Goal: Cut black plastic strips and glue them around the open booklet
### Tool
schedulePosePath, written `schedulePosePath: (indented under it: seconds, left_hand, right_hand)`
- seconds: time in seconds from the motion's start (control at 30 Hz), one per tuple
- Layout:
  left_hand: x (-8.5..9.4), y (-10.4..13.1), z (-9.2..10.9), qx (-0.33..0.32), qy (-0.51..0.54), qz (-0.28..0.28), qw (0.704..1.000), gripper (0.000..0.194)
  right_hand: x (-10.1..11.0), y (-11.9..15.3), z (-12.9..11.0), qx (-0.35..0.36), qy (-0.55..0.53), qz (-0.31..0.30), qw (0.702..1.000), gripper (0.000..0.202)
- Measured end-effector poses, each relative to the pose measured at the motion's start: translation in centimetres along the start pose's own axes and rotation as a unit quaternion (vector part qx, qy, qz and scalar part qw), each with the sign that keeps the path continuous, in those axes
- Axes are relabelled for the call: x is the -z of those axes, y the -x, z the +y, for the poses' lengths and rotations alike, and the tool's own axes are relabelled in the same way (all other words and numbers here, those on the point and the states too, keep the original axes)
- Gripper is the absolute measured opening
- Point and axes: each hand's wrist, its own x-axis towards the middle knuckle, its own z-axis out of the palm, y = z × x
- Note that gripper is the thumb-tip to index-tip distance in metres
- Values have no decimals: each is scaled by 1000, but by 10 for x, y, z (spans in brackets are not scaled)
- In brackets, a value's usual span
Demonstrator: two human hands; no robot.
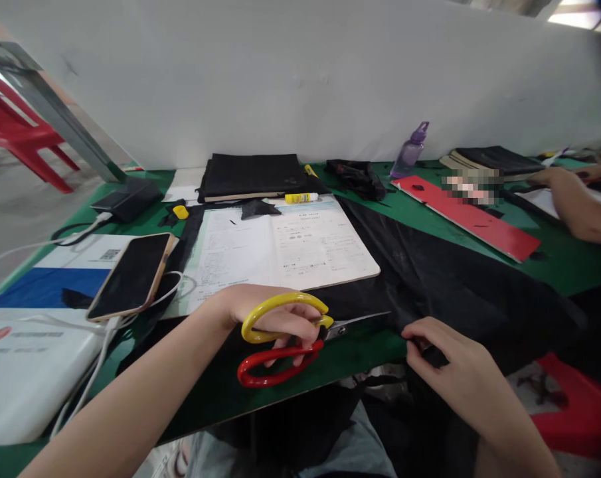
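My left hand (293, 325) is closed round the scissors (275, 381), which have one yellow and one red handle loop. Their blades point right along the front edge of a thin black sheet (429, 272), partly hidden by it. With thumb and forefinger, my right hand (444, 358) pinches that edge just right of the blade tips. On the black sheet lies an open book (310, 245) with printed pages. A small black scrap (258, 208) and a yellow glue stick (301, 198) rest on its upper part.
At left are a phone (133, 275) with a white cable, a white box (41, 372) and a black adapter (125, 199). Behind the book lies a black-covered book (253, 176). Rightward stand a purple bottle (408, 156), a red board (469, 216) and another person's arm (579, 206).
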Motion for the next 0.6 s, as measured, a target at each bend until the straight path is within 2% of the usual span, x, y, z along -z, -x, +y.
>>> schedulePosePath:
  seconds: [0.37,0.6]
  left_hand:
    - [3,-17,5,-52,-35,-12,998,25]
    - [7,-28,-6,-83,-11,-35,996,35]
  right_hand:
    - [-1,-3,0,23,-25,-27,999,16]
    - [-6,-2,5,45,-13,-19,999,15]
